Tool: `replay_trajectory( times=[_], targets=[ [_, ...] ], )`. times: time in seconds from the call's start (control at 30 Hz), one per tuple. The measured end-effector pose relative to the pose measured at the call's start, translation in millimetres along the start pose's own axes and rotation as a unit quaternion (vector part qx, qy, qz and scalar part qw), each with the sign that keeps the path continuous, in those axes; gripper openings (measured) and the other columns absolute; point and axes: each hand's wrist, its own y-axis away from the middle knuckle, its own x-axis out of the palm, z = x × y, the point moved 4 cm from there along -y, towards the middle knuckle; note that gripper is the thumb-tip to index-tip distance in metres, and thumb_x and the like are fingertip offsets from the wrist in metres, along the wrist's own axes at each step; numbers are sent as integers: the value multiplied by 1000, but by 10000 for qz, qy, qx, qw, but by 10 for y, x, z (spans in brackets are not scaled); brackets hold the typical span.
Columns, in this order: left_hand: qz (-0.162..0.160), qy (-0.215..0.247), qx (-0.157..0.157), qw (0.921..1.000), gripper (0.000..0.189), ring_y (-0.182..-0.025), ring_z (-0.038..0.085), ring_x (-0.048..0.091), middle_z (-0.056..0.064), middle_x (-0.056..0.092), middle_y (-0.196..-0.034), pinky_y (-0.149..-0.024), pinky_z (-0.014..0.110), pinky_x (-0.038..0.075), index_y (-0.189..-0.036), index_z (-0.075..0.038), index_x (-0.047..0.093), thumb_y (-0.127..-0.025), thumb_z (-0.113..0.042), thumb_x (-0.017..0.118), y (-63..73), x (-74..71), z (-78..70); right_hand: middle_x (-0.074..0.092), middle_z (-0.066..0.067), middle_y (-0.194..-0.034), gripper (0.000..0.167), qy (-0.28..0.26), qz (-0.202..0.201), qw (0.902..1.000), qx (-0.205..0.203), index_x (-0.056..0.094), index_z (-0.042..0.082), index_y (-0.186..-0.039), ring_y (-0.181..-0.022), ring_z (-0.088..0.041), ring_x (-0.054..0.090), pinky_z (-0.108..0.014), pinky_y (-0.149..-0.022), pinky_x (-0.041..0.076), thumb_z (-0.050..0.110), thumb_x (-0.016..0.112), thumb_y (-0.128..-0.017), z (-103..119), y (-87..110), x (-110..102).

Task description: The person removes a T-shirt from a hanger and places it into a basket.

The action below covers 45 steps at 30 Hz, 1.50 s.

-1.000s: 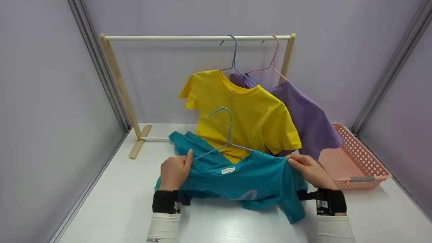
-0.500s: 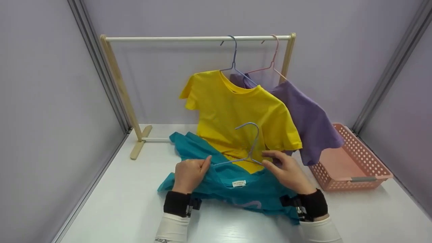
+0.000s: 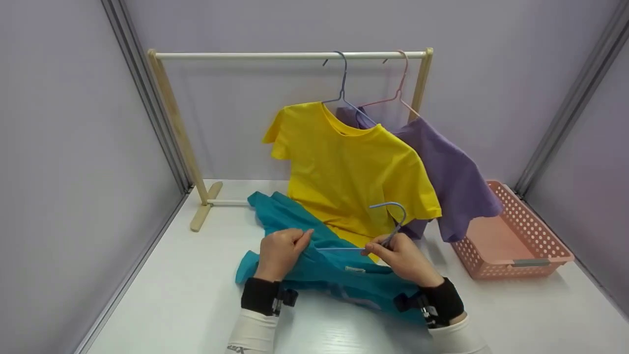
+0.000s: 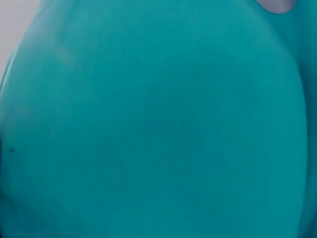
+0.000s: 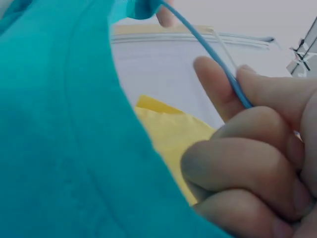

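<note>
At one teal shirt (image 3: 344, 279), left fingers (image 3: 278, 241) seemingly grip fabric, right fingers (image 5: 242, 159) pinch one hanger (image 5: 218, 60).

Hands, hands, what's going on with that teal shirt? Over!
Left hand grips teal fabric T-shirt. Right hand pinches blue wire hanger, hook off the white rail. Yellow fabric T-shirt hangs close behind.

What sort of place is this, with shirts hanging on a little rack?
Probably a small staged booth, though I can't be sure. Plain walls stand on three sides, metal strips run up the corners, and a small clothes rack stands right on the white tabletop.
</note>
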Motion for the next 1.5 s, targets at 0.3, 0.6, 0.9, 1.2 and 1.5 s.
replay_trajectory(
  times=[0.3,0.6,0.9,1.2,1.5],
  targets=[
    [-1354,280,-97,9903,50,-50,4,24,-5,23,-59,-52,15,14,-58,-10,40,-93,-12,75,46,-64,167,43,7,-58,30,222,-175,9994,193,81,8,-95,-48,0,28,-20,-50,25,25,58,-106,-67,34,-174],
    [-1370,208,-558,9888,50,-52,1,24,-7,24,-60,-52,18,18,-58,-10,40,-94,-16,74,62,-60,261,33,9,-56,26,156,-251,9995,112,80,10,-97,-46,0,28,-21,-48,25,20,58,-106,-139,67,-312],
    [-524,141,-1524,9868,53,-51,6,30,-10,23,-59,-52,22,19,-58,-14,40,-101,-27,68,98,51,348,40,5,-60,21,-1137,-768,9889,577,73,-1,-105,-52,-7,36,-23,-52,33,14,58,-106,-164,134,-450],
    [51,243,-2040,9787,55,-49,9,30,-10,22,-56,-51,23,20,-57,-17,38,-103,-33,64,134,141,417,43,-3,-61,20,-2178,-2072,9526,-469,71,-4,-99,-53,-19,38,-34,-50,32,2,53,-106,-117,166,-546],
    [416,150,-2303,9721,57,-47,9,31,-9,23,-54,-50,24,21,-56,-19,37,-103,-36,63,151,180,440,28,-3,-61,24,-4231,-3245,8322,-1522,63,-1,-99,-50,-17,23,-25,-47,20,12,45,-110,-140,164,-597]
  ],
)
